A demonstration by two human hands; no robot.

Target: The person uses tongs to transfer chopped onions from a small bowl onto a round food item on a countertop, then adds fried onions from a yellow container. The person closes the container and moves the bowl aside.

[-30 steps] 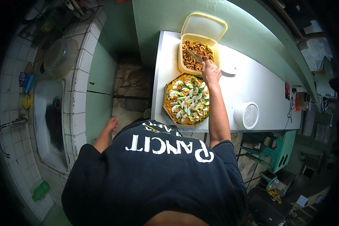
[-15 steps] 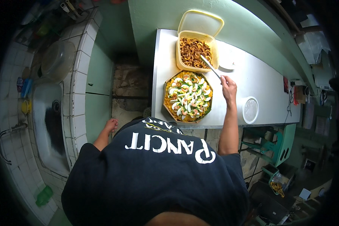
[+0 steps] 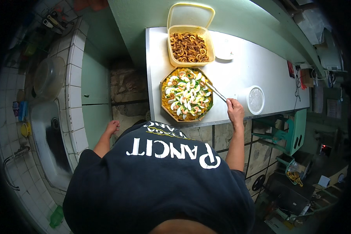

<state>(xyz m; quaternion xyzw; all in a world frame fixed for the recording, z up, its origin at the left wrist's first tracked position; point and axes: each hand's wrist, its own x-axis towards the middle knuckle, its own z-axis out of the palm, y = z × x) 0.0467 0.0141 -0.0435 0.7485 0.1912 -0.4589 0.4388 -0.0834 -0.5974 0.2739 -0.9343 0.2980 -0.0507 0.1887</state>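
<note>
My right hand [image 3: 235, 111] is closed around a pair of metal tongs [image 3: 217, 92]. Their tips reach over the right side of an octagonal tray of noodles [image 3: 164, 105], topped with egg slices, shrimp and chopped greens. A brownish ring lies by the tips; whether they grip it I cannot tell. Just behind the tray stands a yellowish plastic container [image 3: 191, 64], its lid [image 3: 191, 15] tipped back, holding browned rings that look like squid. My left hand [image 3: 112, 127] hangs at my side by the counter, fingers curled in, with nothing seen in it.
A round white-rimmed tub [image 3: 255, 100] stands right of my right hand on the white table [image 3: 277, 74]. A white dish [image 3: 224, 50] sits beside the container. To the left is a tiled counter [image 3: 76, 82] with a sink [image 3: 46, 128]. A green stool [image 3: 280, 130] is at the right.
My right hand has brought the tongs from the squid container toward me, over the noodle tray. The view has shifted a little. My left hand stays low at my side.
</note>
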